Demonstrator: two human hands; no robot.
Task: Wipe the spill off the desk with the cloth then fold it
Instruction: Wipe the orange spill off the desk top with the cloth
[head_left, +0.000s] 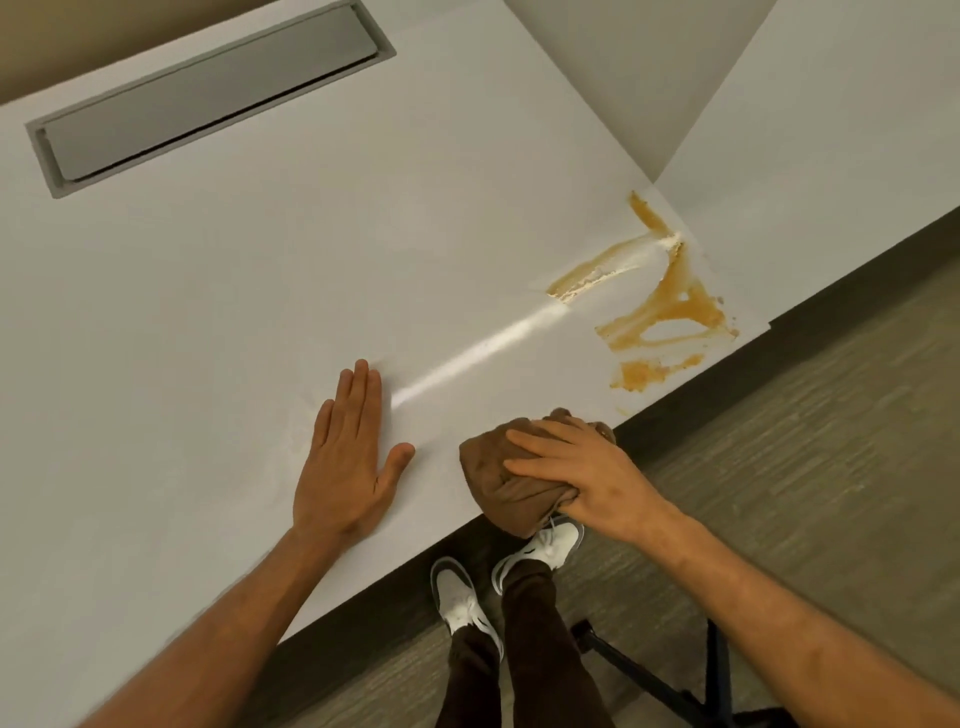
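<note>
An orange-brown spill (670, 306) streaks the white desk (260, 291) near its right corner, with a separate smear just below it by the front edge. A bunched brown cloth (498, 483) lies at the desk's front edge, partly hanging over it. My right hand (582, 473) grips the cloth from above, below and left of the spill and apart from it. My left hand (348, 457) rests flat on the desk, fingers together and thumb out, left of the cloth and holding nothing.
A grey cable hatch (208, 93) is set into the desk at the far left. A second white desk (831, 130) adjoins on the right. Below the front edge are my feet in white shoes (462, 597) and a black chair base (675, 675) on grey flooring.
</note>
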